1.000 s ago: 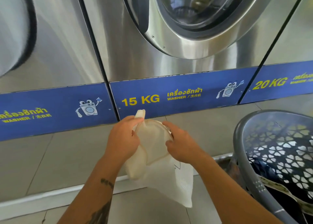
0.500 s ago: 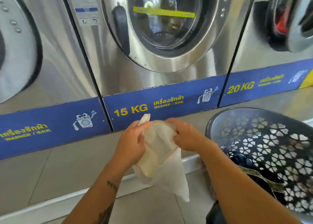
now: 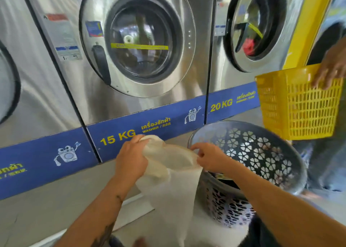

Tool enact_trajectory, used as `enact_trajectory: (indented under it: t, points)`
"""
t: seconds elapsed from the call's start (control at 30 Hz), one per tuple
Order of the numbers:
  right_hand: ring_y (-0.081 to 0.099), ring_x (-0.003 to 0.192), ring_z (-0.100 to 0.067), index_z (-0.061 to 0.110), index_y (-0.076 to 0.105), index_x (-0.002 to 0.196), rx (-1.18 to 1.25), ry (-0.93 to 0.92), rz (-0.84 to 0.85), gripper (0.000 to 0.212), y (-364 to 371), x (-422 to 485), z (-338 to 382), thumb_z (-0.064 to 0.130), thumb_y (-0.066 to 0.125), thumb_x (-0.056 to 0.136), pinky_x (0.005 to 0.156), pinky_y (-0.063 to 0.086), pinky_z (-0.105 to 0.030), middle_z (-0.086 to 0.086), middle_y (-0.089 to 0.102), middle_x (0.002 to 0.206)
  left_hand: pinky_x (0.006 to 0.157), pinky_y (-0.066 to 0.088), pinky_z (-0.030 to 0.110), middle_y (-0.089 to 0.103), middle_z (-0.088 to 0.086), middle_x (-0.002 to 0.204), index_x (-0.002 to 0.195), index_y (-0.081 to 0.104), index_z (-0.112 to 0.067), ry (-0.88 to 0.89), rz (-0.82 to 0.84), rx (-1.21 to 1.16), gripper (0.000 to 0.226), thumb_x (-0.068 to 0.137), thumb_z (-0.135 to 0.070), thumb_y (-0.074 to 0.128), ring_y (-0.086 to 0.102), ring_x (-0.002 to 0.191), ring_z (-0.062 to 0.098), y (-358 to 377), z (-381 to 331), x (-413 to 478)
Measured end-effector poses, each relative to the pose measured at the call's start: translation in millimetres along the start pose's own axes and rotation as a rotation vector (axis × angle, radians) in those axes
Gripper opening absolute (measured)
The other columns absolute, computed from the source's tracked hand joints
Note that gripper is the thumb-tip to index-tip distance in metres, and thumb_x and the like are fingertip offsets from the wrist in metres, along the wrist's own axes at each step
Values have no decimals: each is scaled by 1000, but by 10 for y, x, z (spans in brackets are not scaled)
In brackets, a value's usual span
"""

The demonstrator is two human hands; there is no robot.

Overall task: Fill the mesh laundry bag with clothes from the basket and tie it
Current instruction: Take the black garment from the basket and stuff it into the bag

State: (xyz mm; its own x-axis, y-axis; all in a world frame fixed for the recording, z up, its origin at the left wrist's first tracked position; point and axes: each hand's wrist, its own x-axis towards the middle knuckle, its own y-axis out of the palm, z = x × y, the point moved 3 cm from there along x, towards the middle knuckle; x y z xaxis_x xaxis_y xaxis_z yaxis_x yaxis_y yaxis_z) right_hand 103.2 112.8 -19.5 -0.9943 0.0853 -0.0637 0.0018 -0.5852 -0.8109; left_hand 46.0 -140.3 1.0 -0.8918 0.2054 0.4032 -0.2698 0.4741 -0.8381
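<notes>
mesh bag (image 3: 177,190) mouth spread wider, yellow basket (image 3: 299,106) newly visible

Both hands, left hand (image 3: 131,158) and right hand (image 3: 209,158), on cream mesh bag (image 3: 174,187)

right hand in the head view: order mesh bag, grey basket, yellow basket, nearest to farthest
1. mesh bag, pinched by the right hand itself.
2. grey basket, just right of it, on the floor.
3. yellow basket, held up at far right.
</notes>
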Motion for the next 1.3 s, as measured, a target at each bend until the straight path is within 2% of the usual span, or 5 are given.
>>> enact_trajectory:
  t: [0.2, 0.57, 0.87, 1.07, 1.3]
  points:
    - [66, 58, -12, 27, 65, 119, 135, 10, 99, 45, -91, 67, -299, 8, 56, 79, 56, 57, -33, -1, 68, 79, 101, 40, 43, 46, -13, 142, 134, 51, -38, 178, 162, -27, 70, 77, 1, 45, 46, 127, 19, 209, -247, 229]
    - [56, 125, -33, 20, 57, 134, -309, 233, 316, 45, 329, 869, -1674, 23, 56, 90, 100, 48, -36, -12, 59, 140, 97, 41, 40, 55, 4, 133, 131, 58, -25, 165, 307, -21, 59, 79, -1, 43, 50, 120, 30, 1105, -557, 547]
    - [32, 147, -37, 21, 1, 161, -535, 614, 776, 119, 916, 899, -2515, 52, 77, 74, 115, 32, -44, -13, 24, 165, 91, 43, 47, 59, -1, 126, 127, 61, -31, 134, 320, 9, 56, 82, -2, 43, 52, 113, 34, 1246, -519, 908]
    - [63, 104, -34, 15, 63, 124, -307, 400, 474, 40, 770, 978, -2219, 22, 52, 86, 83, 52, -34, -16, 65, 122, 93, 44, 46, 58, -1, 128, 128, 60, -29, 131, 321, 3, 57, 81, -3, 44, 53, 114, 34, 1143, -560, 903]
    - [63, 64, -27, 2, 64, 73, 420, 261, -98, 5, -238, 898, -1418, 6, 66, 72, 62, 45, -33, -17, 64, 66, 96, 41, 44, 55, -3, 133, 132, 58, -26, 42, 261, -16, 57, 81, -5, 44, 50, 119, 29, 886, -479, 842]
